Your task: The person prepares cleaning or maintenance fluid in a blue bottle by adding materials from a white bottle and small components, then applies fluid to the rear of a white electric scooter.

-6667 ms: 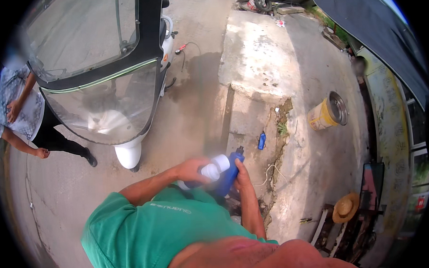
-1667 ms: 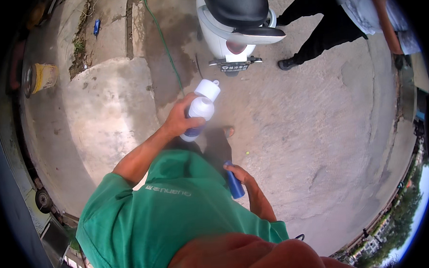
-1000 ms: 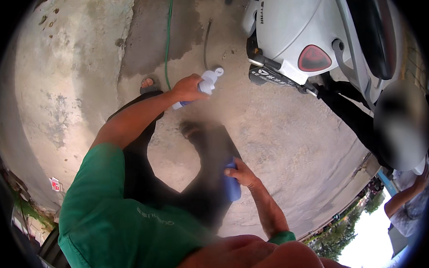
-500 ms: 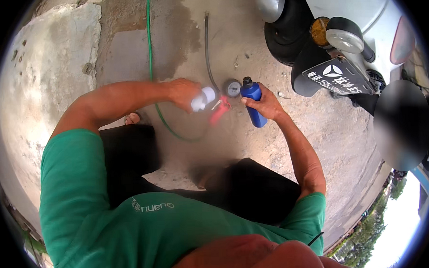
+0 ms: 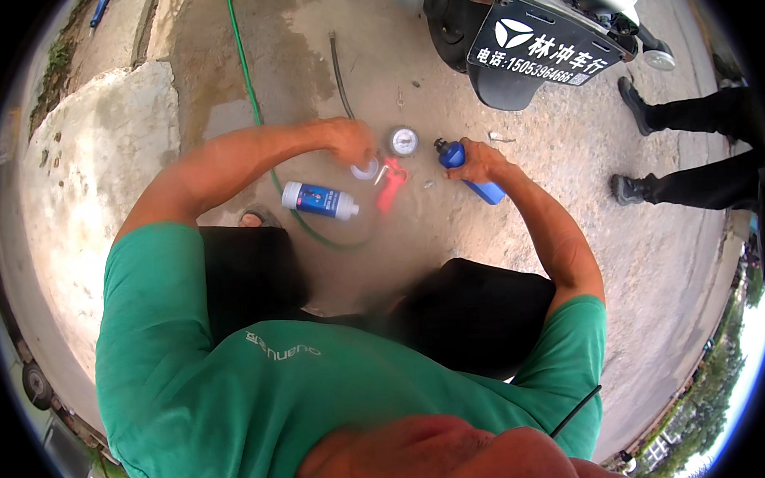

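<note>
thin green hose [image 5: 252,92], on concrete ground [image 5: 584,207]. white-and-blue cylindrical bottle [image 5: 320,201], lying on its side there. left hand [image 5: 350,144], at a translucent white plastic piece [image 5: 364,170]; whether its fingers grip cannot be told. red handheld tool [image 5: 391,188]. round grey-rimmed gauge [image 5: 403,141]. right hand [image 5: 481,164], fingers clamped on a blue black-capped bottle [image 5: 453,156].

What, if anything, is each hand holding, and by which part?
Right hand: the blue bottle, around its middle. Left hand: at a white cap; whether held cannot be told.
</note>
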{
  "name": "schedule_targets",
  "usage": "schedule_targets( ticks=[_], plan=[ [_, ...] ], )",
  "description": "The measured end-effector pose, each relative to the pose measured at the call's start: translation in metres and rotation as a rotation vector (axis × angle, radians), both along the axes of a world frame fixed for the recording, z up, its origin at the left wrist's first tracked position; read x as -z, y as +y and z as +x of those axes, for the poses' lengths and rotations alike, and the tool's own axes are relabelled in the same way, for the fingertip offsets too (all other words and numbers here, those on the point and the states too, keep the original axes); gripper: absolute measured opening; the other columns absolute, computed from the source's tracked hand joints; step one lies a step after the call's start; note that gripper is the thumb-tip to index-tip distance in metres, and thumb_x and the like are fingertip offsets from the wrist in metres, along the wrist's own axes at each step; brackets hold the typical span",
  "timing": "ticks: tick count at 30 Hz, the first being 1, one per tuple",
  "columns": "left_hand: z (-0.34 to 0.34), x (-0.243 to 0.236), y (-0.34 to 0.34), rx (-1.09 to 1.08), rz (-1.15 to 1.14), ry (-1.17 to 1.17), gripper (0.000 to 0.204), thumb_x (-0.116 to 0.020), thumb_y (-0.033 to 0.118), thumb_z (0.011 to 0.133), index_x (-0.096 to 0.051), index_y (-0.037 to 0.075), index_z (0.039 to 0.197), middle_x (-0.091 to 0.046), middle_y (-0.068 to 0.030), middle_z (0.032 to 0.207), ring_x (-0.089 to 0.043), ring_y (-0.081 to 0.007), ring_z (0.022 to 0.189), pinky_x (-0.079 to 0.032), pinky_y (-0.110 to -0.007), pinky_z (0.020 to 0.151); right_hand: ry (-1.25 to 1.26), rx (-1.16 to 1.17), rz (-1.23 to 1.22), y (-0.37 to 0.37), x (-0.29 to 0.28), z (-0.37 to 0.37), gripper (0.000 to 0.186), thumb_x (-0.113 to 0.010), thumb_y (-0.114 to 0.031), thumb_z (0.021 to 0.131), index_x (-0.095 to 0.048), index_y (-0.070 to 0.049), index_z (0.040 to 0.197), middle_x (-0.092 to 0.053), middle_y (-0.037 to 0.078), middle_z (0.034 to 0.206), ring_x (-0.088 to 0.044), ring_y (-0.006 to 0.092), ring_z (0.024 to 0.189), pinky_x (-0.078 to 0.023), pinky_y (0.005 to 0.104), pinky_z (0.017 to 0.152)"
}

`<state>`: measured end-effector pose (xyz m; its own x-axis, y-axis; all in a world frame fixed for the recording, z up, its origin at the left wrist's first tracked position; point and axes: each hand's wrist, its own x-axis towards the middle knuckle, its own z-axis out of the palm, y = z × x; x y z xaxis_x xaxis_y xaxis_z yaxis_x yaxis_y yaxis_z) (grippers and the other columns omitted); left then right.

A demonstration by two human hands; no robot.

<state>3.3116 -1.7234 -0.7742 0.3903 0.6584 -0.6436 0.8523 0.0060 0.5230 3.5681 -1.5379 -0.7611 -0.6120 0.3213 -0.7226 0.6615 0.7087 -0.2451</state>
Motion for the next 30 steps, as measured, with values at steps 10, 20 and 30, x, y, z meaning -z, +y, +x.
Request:
schedule_targets(
  ticks=[10,20,30],
  plan=[
    [-0.023,0.066,0.076,-0.555,0.398,-0.060,0.032,-0.067,0.029,0.082,-0.075,0.006,0.103,-0.072,-0.0154,0.110,-0.068,-0.0328,0.102,-0.053,-0.043,0.090,0.019,0.017,0.017,-0.002,0.000,-0.010,0.078,-0.079,-0.051,0.070,-0.055,-0.003,0.127,-0.069,0.024,0.115,-0.066,0.0398,0.111,-0.052,0.0456,0.093],
    [0.022,-0.005,0.074,-0.768,0.078,-0.842,0.043,-0.072,0.017,0.089,-0.065,0.001,0.128,-0.071,-0.0107,0.109,-0.068,-0.0162,0.092,-0.053,-0.032,0.084,0.371,0.291,-0.349,0.009,-0.017,-0.028,0.075,-0.082,-0.037,0.067,-0.056,-0.001,0.129,-0.067,0.019,0.118,-0.065,0.0328,0.112,-0.050,0.0398,0.097],
    [0.014,-0.028,0.076,-0.677,0.402,-0.629,0.035,-0.062,0.033,0.100,-0.070,0.000,0.105,-0.071,-0.0071,0.091,-0.066,-0.0141,0.077,-0.053,-0.030,0.073,0.409,0.236,-0.504,0.018,-0.013,-0.042,0.076,-0.083,-0.032,0.068,-0.054,-0.004,0.133,-0.064,0.013,0.119,-0.061,0.0253,0.112,-0.046,0.0375,0.102]
  ],
)
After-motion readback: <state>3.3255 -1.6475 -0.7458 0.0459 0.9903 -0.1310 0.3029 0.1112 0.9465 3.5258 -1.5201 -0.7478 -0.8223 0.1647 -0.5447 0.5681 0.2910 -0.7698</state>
